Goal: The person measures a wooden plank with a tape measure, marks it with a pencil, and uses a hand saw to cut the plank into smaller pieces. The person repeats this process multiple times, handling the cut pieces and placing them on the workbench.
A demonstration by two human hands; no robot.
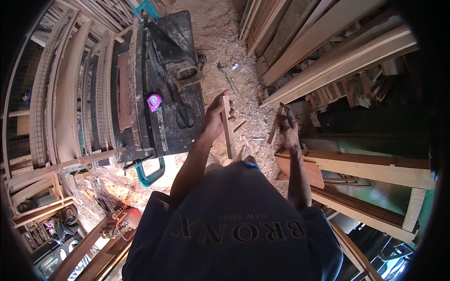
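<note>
Upright in my left hand [216, 117] is a short pale wooden strip [228, 136], with my fingers closed round its upper part. My right hand [289, 124] grips a second, slightly darker wooden piece [273, 133], held tilted and apart from the first. Left of my hands lies a dark, worn workbench top [187, 136] bearing a pink tape measure [154, 101], a hand saw [185, 72] and black scissors [186, 118]. A teal clamp [151, 178] is fixed at the bench's near edge, another [145, 7] at its far end.
Long boards [328, 65] lean along the right, with more timber [365, 164] lower down. Wooden frames [70, 89] are stacked at the left. Shavings cover the floor [220, 56], where metal tools lie. A red machine [129, 220] stands at the lower left.
</note>
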